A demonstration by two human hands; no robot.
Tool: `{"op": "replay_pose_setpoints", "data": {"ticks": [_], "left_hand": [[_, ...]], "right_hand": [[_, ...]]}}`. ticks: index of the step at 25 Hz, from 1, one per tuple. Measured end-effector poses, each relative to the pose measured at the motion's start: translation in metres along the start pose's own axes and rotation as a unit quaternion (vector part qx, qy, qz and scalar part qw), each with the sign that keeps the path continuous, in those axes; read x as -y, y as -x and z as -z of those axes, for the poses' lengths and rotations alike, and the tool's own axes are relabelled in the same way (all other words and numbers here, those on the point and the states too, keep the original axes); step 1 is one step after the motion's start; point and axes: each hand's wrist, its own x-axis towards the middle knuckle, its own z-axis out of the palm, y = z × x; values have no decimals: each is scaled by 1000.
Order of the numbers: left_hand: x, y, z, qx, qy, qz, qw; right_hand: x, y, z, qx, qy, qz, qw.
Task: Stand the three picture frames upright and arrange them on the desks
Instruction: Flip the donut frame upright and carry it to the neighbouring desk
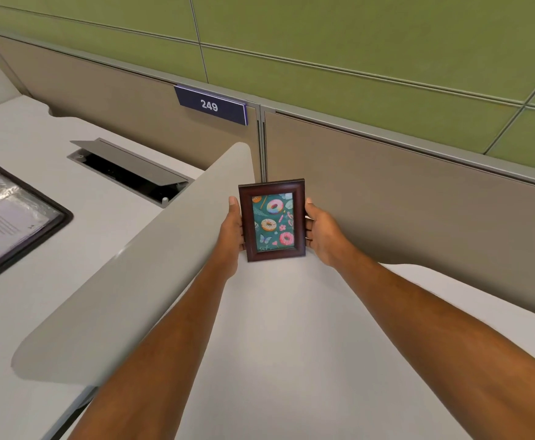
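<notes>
Frame [271, 220] (donut print) upright on tabletop [291, 344], gripped at sides by left hand [232, 228] and right hand [321, 233].

Fingers of the left hand [232, 231] and right hand [321, 233] pass behind the small donut-print frame [272, 220], out of sight; its back and stand are hidden. At far left, the large dark frame [21, 217] is cut by the picture's edge, its page text too blurred to read.
</notes>
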Motion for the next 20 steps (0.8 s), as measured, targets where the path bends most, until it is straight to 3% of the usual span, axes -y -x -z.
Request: {"op": "replay_pose_setpoints", "data": {"ticks": [12, 14, 17, 20], "left_hand": [[14, 43, 20, -34, -17, -6, 999], [17, 64, 20, -75, 1, -4, 997], [33, 113, 14, -207, 81, -10, 975], [51, 168, 1, -215, 121, 23, 969]], "right_hand": [[6, 45, 11, -47, 71, 23, 996], [9, 64, 14, -62, 77, 25, 995], [11, 104, 19, -69, 87, 21, 994], [15, 155, 29, -64, 88, 20, 994]]}}
